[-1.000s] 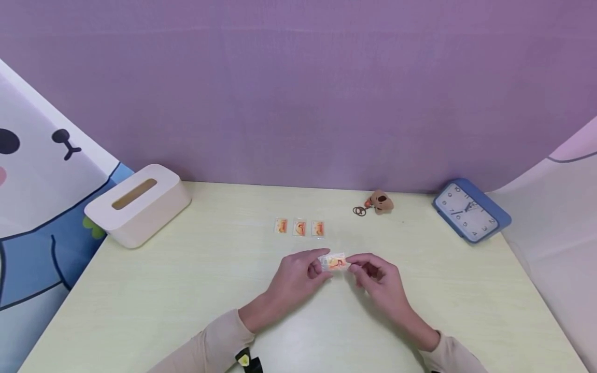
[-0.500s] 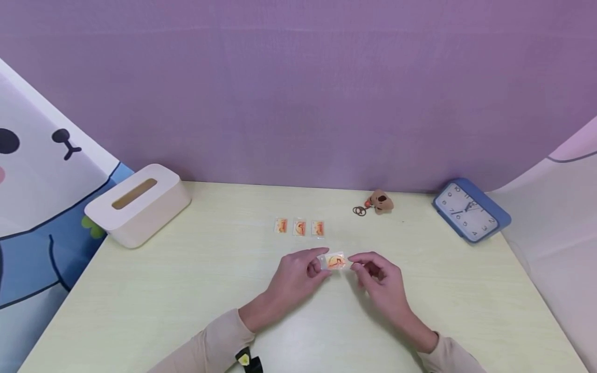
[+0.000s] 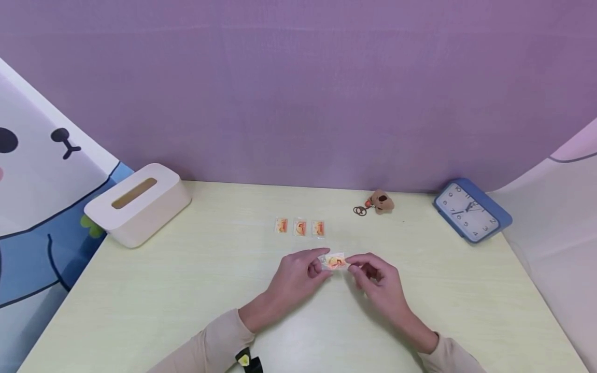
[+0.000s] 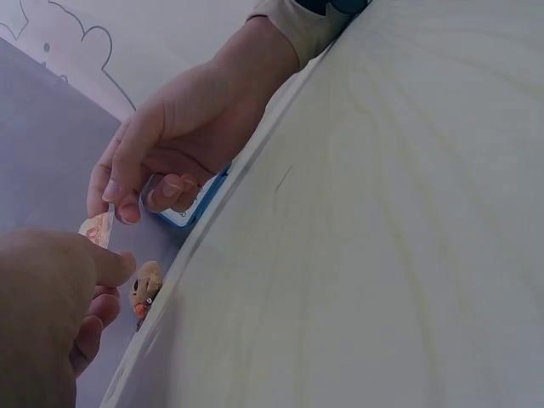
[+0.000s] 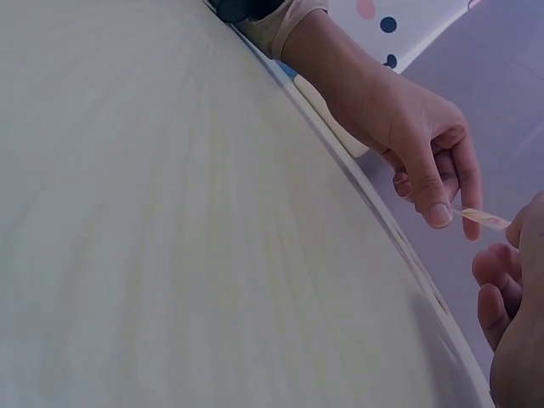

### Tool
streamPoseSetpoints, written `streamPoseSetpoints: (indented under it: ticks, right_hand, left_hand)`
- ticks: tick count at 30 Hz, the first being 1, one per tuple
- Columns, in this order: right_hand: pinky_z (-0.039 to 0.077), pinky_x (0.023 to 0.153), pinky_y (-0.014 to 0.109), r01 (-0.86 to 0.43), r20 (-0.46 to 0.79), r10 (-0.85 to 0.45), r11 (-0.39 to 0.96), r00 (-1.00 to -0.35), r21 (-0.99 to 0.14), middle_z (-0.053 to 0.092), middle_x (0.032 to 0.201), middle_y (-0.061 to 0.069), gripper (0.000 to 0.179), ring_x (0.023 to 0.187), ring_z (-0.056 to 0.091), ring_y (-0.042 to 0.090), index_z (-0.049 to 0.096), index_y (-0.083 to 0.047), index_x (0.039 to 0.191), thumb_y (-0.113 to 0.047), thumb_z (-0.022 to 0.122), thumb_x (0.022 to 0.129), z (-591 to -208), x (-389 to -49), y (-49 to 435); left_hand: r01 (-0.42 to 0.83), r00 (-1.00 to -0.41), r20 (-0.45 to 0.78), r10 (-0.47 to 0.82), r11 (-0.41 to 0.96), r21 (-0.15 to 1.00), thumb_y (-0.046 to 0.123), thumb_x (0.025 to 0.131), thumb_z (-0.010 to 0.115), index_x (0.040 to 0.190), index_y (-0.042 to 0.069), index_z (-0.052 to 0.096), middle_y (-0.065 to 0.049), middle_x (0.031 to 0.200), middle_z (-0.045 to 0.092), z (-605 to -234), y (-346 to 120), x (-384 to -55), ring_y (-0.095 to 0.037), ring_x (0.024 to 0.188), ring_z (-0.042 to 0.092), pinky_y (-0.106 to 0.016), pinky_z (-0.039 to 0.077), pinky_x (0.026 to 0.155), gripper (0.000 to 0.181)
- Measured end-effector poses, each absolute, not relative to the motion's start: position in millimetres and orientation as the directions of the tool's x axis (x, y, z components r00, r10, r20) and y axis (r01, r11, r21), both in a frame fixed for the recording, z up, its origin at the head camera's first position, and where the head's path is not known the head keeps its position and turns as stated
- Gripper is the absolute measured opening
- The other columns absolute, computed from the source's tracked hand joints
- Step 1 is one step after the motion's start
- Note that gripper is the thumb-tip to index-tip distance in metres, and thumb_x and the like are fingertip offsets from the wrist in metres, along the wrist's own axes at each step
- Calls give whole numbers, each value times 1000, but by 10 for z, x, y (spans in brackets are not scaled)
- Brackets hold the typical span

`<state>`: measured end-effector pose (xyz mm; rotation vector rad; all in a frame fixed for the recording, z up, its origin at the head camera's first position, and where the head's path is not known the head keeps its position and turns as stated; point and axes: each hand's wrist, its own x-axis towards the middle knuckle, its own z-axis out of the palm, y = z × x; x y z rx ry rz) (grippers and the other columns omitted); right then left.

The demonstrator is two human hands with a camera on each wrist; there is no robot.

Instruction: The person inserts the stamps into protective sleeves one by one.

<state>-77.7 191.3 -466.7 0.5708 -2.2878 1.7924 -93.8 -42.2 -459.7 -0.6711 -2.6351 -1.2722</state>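
Note:
In the head view, a small stamp-like card in a clear plastic sleeve (image 3: 336, 261) is held above the table between both hands. My left hand (image 3: 295, 274) has its thumb and index finger at the sleeve's left end. At the right end, my right hand (image 3: 383, 284) pinches the sleeve between thumb and index finger, its other fingers curled. The left wrist view shows the orange picture of the card (image 4: 98, 229) between the hands. Beyond the hands lie three similar sleeved cards in a row: a left one (image 3: 281, 225), a middle one (image 3: 300, 227) and a right one (image 3: 318, 228).
A white tissue box (image 3: 140, 204) stands at the table's back left. At the back right are a brown plush keychain (image 3: 381, 202) and a blue clock (image 3: 472, 211). Purple cloth (image 3: 298, 93) hangs behind the pale table (image 3: 186, 290).
The held card tilts slightly, and the shine on its sleeve shifts. My right hand moves a little right and then back left, while the left hand stays nearly still.

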Motion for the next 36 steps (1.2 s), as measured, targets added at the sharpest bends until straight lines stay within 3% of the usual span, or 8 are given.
streamPoseSetpoints:
  ticks: [11, 20, 27, 36]
  right_hand:
    - [52, 52, 22, -432, 393, -186, 268, -900, -861, 72, 91, 8, 27, 62, 61, 11, 80, -6, 116, 12, 76, 98, -4676, -778, 1910]
    - [52, 54, 21, -294, 272, -120, 253, -955, -921, 72, 90, 9, 23, 64, 61, 10, 78, -4, 118, 7, 77, 99, -4683, -782, 1911]
    - [52, 55, 21, -270, 235, -175, 217, -956, -938, 70, 87, 6, 17, 65, 61, 8, 78, 3, 116, 8, 75, 100, -4692, -795, 1888]
    - [50, 56, 22, -185, 168, -93, 222, -981, -957, 67, 77, 18, 5, 63, 61, 13, 78, -1, 102, 1, 74, 104, -4630, -799, 1833]
  left_hand:
    - [455, -890, 324, 322, 570, 684, 13, 92, 92, 132, 2, 78, 6, 83, 75, -4599, -418, -934, 2, 71, 61, -16, 56, 68, 44]
    - [429, -902, 297, 314, 562, 707, 14, 92, 92, 132, 3, 79, 7, 82, 73, -4600, -413, -934, 3, 70, 59, -16, 56, 67, 43]
    - [437, -895, 287, 340, 548, 713, 15, 94, 92, 135, 3, 77, 6, 83, 74, -4602, -410, -913, 4, 70, 59, -14, 55, 67, 45]
    - [504, -856, 297, 423, 556, 661, 26, 90, 96, 133, 8, 79, 10, 83, 74, -4638, -398, -884, 7, 70, 57, -13, 52, 68, 49]
